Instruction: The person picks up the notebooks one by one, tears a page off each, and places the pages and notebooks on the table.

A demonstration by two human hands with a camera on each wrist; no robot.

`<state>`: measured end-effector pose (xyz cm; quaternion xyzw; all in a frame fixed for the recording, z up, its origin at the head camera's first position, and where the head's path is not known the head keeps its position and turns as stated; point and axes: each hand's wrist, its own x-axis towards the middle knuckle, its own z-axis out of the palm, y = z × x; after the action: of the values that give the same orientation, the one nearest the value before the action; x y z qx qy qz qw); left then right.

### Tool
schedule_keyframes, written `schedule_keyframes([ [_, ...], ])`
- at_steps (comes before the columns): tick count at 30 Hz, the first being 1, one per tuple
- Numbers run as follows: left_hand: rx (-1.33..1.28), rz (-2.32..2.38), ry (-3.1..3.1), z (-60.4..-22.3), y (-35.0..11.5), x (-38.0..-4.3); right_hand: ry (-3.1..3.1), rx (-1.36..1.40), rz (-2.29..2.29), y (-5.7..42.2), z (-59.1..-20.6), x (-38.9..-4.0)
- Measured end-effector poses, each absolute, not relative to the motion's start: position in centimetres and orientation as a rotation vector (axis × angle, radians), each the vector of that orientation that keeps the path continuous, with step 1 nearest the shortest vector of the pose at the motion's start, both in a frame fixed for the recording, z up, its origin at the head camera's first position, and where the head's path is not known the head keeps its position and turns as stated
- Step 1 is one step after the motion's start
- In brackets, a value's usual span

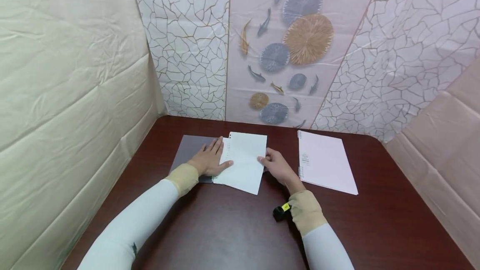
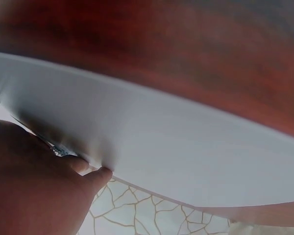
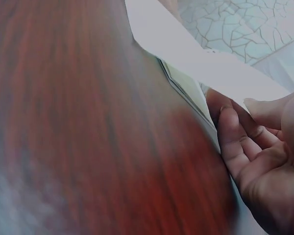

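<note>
A notebook with a grey cover (image 1: 183,149) lies spread on the table. One white page (image 1: 247,157), with holes along its left edge, rises at a slant over the right side. My left hand (image 1: 211,158) lies flat with its fingers spread across the middle of the notebook, its thumb on the page's left part. With thumb and curled fingers, my right hand (image 1: 276,165) pinches the right edge of that page. In the right wrist view the raised sheet (image 3: 201,61) bends away from the thumb, and the notebook's lower layers (image 3: 186,88) show beneath it.
To the right lies a white spiral-bound pad (image 1: 328,163) with wire coils on its left side. A small black device with a yellow label (image 1: 279,213) is by my right wrist. Patterned and beige cloths (image 1: 187,45) hang around the dark red table (image 1: 225,228).
</note>
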<state>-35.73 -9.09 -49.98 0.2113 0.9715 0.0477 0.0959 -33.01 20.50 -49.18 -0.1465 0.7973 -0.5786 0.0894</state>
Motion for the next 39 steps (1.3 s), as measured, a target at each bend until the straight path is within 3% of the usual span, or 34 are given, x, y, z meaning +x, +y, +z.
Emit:
schedule_keyframes([
  [13, 0.639, 0.146, 2.885, -50.9, -9.6, -35.8, 2.263, -0.259, -1.848, 21.0, -49.3, -33.3],
  [30, 0.627, 0.056, 2.878, -48.5, -9.3, -34.6, 2.671, -0.107, -1.455, 26.7, -43.5, -35.7],
  [39, 0.621, 0.06, 2.875, -48.5, -9.2, -34.7, 2.704, -0.048, -1.339, 28.9, -43.3, -36.2],
])
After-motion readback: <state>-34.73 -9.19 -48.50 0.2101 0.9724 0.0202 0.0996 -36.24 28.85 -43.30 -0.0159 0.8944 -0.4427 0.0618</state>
